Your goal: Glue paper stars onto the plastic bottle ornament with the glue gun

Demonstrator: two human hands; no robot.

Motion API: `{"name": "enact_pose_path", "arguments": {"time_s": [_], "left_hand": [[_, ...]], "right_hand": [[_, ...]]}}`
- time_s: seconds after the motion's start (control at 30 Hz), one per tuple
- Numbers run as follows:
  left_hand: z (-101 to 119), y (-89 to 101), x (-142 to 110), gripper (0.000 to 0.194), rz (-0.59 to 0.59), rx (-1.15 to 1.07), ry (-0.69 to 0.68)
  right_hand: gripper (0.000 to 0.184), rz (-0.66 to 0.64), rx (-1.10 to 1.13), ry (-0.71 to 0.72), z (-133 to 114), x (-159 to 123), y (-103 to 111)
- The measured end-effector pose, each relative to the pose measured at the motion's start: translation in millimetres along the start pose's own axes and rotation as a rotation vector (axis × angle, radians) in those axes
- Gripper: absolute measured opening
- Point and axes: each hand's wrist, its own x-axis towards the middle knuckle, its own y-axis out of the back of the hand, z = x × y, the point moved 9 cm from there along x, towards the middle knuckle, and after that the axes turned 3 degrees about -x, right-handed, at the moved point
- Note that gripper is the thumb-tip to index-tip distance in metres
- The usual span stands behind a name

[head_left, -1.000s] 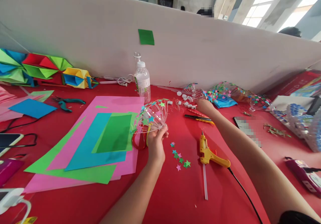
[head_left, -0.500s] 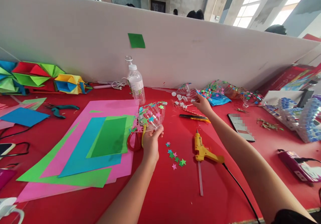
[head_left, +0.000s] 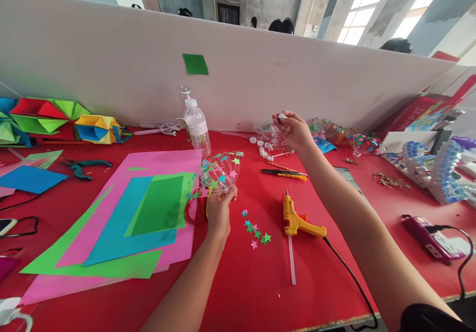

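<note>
My left hand (head_left: 219, 210) is closed around the base of a clear plastic ball (head_left: 222, 176), cut into strips and dotted with coloured star stickers. Red-and-yellow scissors (head_left: 196, 211) lie just behind this hand, partly hidden. Raised above the far part of the table, my right hand (head_left: 295, 130) pinches a small white plastic piece (head_left: 282, 116) whose exact kind I cannot make out. Below it are several similar white pieces (head_left: 265, 151) and another clear plastic cut shape (head_left: 269, 133). Loose paper stars (head_left: 256, 230) lie right of my left hand.
A yellow glue gun (head_left: 297, 220) with its cord lies front centre, a utility knife (head_left: 286, 174) behind it. Coloured sheets (head_left: 156, 208) and pliers (head_left: 85, 167) are left. Plastic bottles (head_left: 197, 126) stand against the white partition (head_left: 148, 74). A phone (head_left: 349, 179) and power strip (head_left: 433, 238) lie right.
My right hand has lifted from the white pieces, up and slightly back, with one small white piece in its fingers. My left hand still holds the plastic ball; the view has shifted slightly.
</note>
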Motion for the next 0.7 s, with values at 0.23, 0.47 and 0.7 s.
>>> {"name": "enact_pose_path", "arguments": {"time_s": [0.23, 0.47, 0.7], "left_hand": [[-3, -0.6, -1, 0.022, -0.013, 0.015, 0.001], [-9, 3.9, 7, 0.013, -0.02, 0.253, -0.045], [-5, 2.5, 8, 0.024, -0.028, 0.45, -0.12]], "right_hand": [[0.023, -0.164, -0.04, 0.068, -40, 11, -27], [0.021, -0.142, -0.186, -0.052, -16, 1, -20], [0.02, -0.132, -0.227, -0.147, 20, -40, -2]]}}
